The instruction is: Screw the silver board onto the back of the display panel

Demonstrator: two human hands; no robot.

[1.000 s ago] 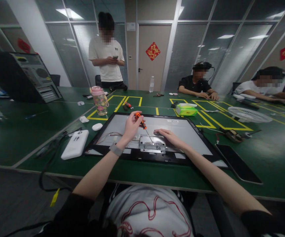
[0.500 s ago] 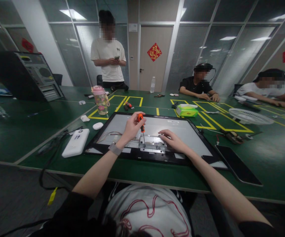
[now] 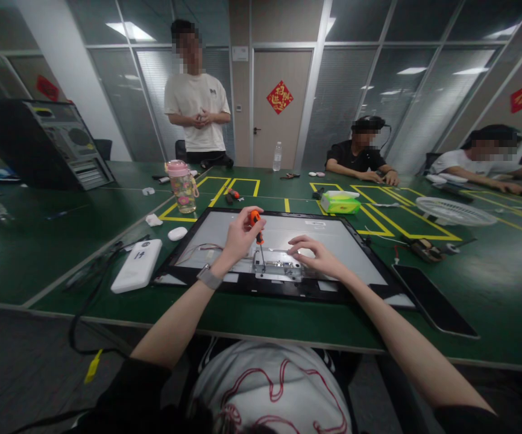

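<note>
A flat monitor panel (image 3: pixel 333 238) in a black frame lies face down on the green table. A small metal bracket (image 3: pixel 278 266) sits on its near middle. My left hand (image 3: pixel 238 236) is closed round the orange-and-black handle of a screwdriver (image 3: pixel 256 226), held almost upright with the tip down on the bracket's left end. My right hand (image 3: pixel 316 254) rests on the bracket's right side, fingers curled and pressing on it.
A white power bank (image 3: pixel 137 264), a pink-lidded bottle (image 3: pixel 182 184), a green tissue box (image 3: pixel 340 201), a white fan guard (image 3: pixel 451 210) and a black phone (image 3: pixel 433 298) lie around the panel. A computer case (image 3: pixel 57 144) stands far left. One person stands behind; two sit at the right.
The screwdriver swung from a slant to nearly upright, its tip moving left along the bracket. My right hand's fingers curled in. The standing person lowered the phone and clasped both hands.
</note>
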